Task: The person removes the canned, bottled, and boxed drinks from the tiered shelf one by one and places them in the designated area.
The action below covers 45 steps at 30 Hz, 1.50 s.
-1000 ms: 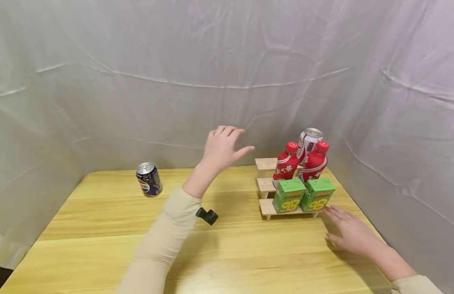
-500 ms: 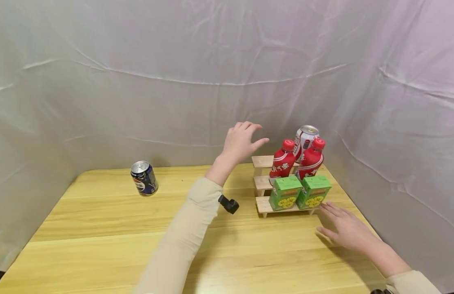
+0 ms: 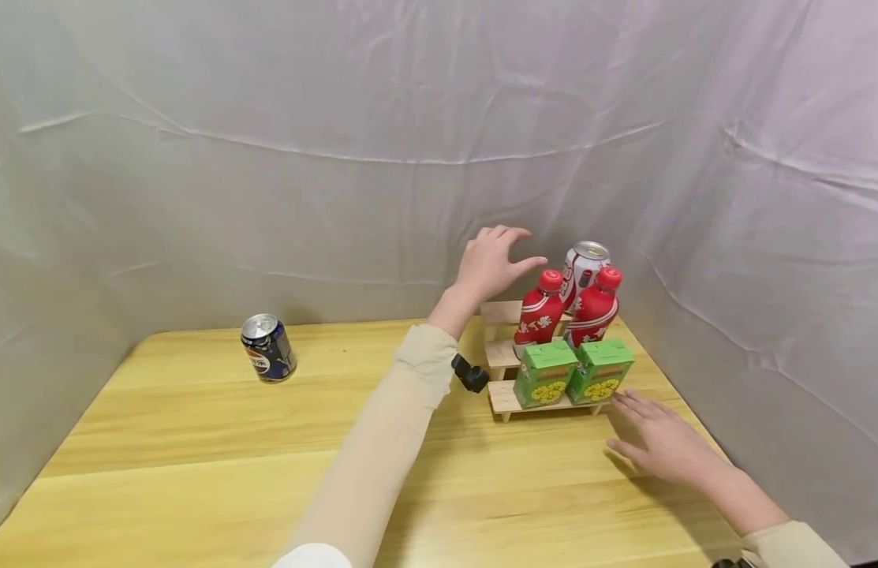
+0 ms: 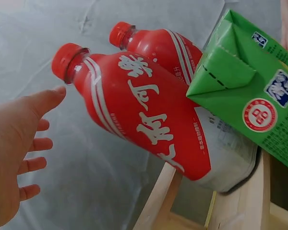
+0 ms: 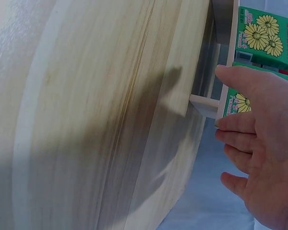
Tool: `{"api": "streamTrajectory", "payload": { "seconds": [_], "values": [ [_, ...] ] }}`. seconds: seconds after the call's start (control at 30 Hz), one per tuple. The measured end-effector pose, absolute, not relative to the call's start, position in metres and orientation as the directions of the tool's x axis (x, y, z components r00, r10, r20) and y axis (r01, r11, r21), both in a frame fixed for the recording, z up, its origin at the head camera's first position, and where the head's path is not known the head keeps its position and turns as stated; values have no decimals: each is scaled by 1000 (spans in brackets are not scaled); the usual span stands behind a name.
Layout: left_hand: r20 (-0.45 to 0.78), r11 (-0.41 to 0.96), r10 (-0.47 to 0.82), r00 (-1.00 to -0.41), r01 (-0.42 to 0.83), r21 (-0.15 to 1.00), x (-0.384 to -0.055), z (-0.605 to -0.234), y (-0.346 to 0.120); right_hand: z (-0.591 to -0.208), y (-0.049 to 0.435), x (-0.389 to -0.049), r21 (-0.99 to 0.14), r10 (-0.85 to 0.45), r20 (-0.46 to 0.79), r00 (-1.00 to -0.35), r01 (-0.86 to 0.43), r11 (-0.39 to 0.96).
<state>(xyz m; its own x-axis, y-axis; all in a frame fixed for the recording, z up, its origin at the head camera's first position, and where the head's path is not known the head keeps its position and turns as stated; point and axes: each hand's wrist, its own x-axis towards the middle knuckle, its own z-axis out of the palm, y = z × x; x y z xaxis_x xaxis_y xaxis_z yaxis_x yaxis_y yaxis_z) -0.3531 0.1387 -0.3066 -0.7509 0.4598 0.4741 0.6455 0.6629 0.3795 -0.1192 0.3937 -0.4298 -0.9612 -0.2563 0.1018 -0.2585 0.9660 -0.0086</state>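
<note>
My left hand point(image 3: 491, 262) is raised over the back of a small wooden tiered stand point(image 3: 500, 359), thumb and fingers spread apart with nothing between them. Its thumb comes close to the red cap of the left red bottle point(image 3: 539, 315); a second red bottle point(image 3: 593, 309) stands beside it on the middle tier. Behind them a white-and-red can point(image 3: 584, 274) is on the top tier. Two green drink cartons point(image 3: 545, 375) sit side by side on the lowest tier. My right hand point(image 3: 662, 442) is held flat, its fingertips near the stand's front right corner.
A dark blue soda can point(image 3: 268, 349) stands alone on the left of the wooden table point(image 3: 218, 442). Grey cloth point(image 3: 339, 197) hangs behind the table and along both sides. A small black device point(image 3: 470, 374) is strapped to my left wrist.
My left hand has moved right, from left of the stand to over its back left part. My right hand has stayed by the front right corner. The view has shifted slightly.
</note>
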Motion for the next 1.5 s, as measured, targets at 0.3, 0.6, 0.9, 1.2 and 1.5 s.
{"api": "streamTrajectory", "payload": {
  "seconds": [0.3,0.6,0.9,1.2,1.5],
  "values": [
    [413,601,529,-741,671,434,-367,-313,168,-424,391,-114,6,-281,108,-954,-282,959],
    [328,594,608,-723,688,416,-368,-313,186,-425,387,-113,15,-283,101,-954,-283,959],
    [255,558,656,-711,683,471,-375,-318,198,-427,382,-113,0,-282,102,-954,-283,959],
    [206,521,675,-708,656,546,-378,-322,203,-429,377,-113,13,-292,115,-950,-292,956],
    [230,506,639,-734,627,592,-378,-321,198,-427,375,-114,18,-292,112,-950,-292,956]
  ]
}}
